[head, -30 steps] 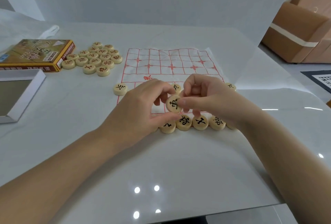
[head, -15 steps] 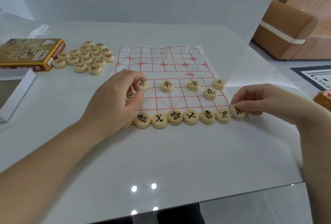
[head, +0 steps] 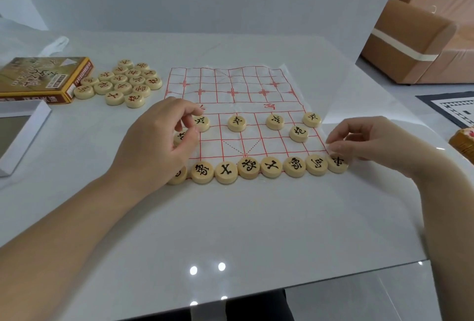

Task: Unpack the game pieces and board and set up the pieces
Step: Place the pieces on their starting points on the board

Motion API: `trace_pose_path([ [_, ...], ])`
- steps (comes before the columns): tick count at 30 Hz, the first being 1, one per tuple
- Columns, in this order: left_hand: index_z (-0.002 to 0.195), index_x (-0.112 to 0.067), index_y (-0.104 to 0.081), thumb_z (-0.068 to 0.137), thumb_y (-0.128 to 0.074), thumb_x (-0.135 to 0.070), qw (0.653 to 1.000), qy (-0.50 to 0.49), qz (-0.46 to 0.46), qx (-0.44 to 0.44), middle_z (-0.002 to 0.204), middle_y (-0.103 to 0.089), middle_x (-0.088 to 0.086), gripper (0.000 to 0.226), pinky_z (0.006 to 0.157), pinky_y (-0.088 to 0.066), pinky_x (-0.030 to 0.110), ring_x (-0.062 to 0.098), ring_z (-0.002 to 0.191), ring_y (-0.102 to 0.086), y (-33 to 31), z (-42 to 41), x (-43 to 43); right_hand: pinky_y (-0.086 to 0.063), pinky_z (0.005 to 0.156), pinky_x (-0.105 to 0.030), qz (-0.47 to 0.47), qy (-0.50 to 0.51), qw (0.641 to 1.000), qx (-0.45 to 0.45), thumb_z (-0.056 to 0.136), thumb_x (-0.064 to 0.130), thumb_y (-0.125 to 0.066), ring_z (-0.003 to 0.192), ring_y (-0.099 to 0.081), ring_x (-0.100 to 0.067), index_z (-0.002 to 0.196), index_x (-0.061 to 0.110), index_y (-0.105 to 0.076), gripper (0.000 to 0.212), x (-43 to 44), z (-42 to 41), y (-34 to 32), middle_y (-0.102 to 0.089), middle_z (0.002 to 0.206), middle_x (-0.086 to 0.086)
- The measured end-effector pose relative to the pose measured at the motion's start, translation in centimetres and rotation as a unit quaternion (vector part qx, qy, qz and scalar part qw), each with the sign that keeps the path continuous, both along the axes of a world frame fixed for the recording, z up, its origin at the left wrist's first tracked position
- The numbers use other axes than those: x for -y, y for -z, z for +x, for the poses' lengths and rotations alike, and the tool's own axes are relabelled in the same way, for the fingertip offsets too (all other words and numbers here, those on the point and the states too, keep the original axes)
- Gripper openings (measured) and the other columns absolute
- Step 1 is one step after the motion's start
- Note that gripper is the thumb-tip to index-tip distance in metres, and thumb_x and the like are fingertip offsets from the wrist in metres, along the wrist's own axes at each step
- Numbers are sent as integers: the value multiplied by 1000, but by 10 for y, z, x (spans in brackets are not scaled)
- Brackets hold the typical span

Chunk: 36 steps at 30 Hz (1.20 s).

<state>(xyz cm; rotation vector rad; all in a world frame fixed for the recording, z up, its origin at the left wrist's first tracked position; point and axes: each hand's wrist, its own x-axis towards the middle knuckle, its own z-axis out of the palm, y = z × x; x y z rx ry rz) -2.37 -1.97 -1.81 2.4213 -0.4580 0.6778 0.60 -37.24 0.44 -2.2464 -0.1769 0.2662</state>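
A white board sheet with a red grid (head: 232,82) lies flat on the table. Black-lettered round wooden pieces fill its near row (head: 248,168). Pawns stand two lines further up (head: 236,123), and a cannon (head: 298,133) sits between. My right hand (head: 372,143) pinches the chariot piece (head: 338,164), which rests at the right end of the near row. My left hand (head: 156,141) has its thumb and index finger around the leftmost visible pawn (head: 201,123). It hides part of the left cannon (head: 179,137) and the row's left end.
A pile of red-lettered pieces (head: 123,82) lies left of the board, beside the brown game box (head: 43,79). A white tray (head: 25,130) sits at the left edge. A clear plastic bag (head: 55,44) lies behind the box. A brown taped carton (head: 415,38) stands beyond the table's right edge.
Both hands held the chariot piece over the board's middle. My right hand has carried it to the right end of the near row, and my left hand has moved to the left pawn.
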Motion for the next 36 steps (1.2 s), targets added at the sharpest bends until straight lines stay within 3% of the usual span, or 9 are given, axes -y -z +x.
trace_pose_path([
  [4, 107, -20, -61, 89, -53, -23, 999, -16, 33, -19, 101, -53, -12, 21, 77, -38, 24, 8, 97, -48, 0, 4, -4, -45, 78, -25, -22, -20, 995, 99, 89, 27, -64, 85, -59, -4, 92, 35, -69, 10, -24, 7, -2, -67, 90, 19],
  [8, 106, -21, -62, 89, -52, -26, 997, -20, 49, -58, 111, -54, -9, 21, 90, -40, 34, 13, 108, -48, 3, 12, -9, -42, 92, -23, -108, -93, 979, 147, 91, 35, -57, 110, -53, 0, 107, 37, -63, 18, -50, 22, -5, -58, 119, 17],
  [15, 111, -21, -60, 90, -53, -30, 985, 21, 106, -131, 116, -54, -9, 23, 98, -39, 38, 11, 113, -48, -20, 61, -9, -29, 93, -6, -171, -177, 958, 146, 93, 33, -56, 114, -47, 2, 117, 30, -61, 25, -88, 66, -3, -52, 123, 17],
  [19, 115, -24, -57, 93, -52, -28, 973, 32, 121, -195, 117, -53, -14, 23, 97, -36, 30, 7, 112, -45, -28, 78, -13, -32, 103, -19, -190, -199, 958, 84, 89, 36, -61, 118, -45, 0, 125, 34, -56, 36, -92, 85, -8, -49, 129, 18],
  [25, 129, -25, -49, 95, -45, -34, 917, 54, 178, -352, 132, -50, -12, 35, 101, -36, 30, 9, 121, -45, -62, 76, -12, -30, 112, -35, -264, -189, 945, -25, 84, 50, -63, 130, -40, -7, 139, 38, -40, 60, -86, 87, -44, -40, 143, 16],
  [29, 130, -22, -48, 94, -41, -31, 898, 62, 187, -394, 132, -51, -8, 37, 98, -37, 31, 11, 119, -47, -92, 77, 1, -30, 112, -39, -308, -206, 926, -69, 80, 45, -67, 135, -36, -13, 143, 37, -33, 72, -90, 79, -69, -35, 149, 10],
  [36, 133, -19, -46, 93, -42, -28, 884, 45, 190, -425, 136, -49, -3, 41, 102, -37, 38, 17, 122, -45, -113, 82, 22, -32, 110, -40, -327, -238, 912, -63, 82, 35, -68, 135, -36, -18, 145, 32, -33, 72, -95, 79, -87, -35, 150, 5],
])
